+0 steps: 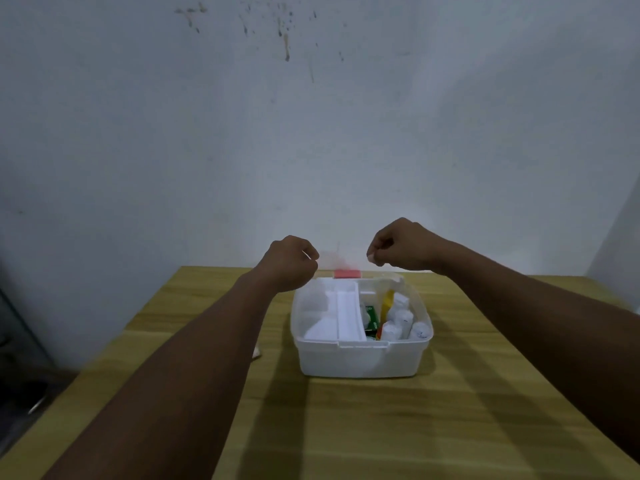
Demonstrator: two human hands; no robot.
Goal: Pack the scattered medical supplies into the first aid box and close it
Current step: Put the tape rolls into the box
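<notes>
Packing nearly finished, lid not yet down

Supplies [394, 317] already sit in the right part of the white first aid box [362, 355], which stands mid-surface [450, 427]; a white tray [332, 317] fills its left side. Left hand [289, 263] and right hand [401, 245] hover above the box's far edge, fingers curled as if pinching the faint, blurred clear lid. A small pale item [257, 351] shows beside the left forearm, so one piece may remain. Closing and latching seem left.

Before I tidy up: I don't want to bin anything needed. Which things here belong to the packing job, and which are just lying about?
Job: box, tray, supplies, red latch, left hand, right hand.
Lying about: a pale scrap by the left arm, too hidden to identify.
</notes>
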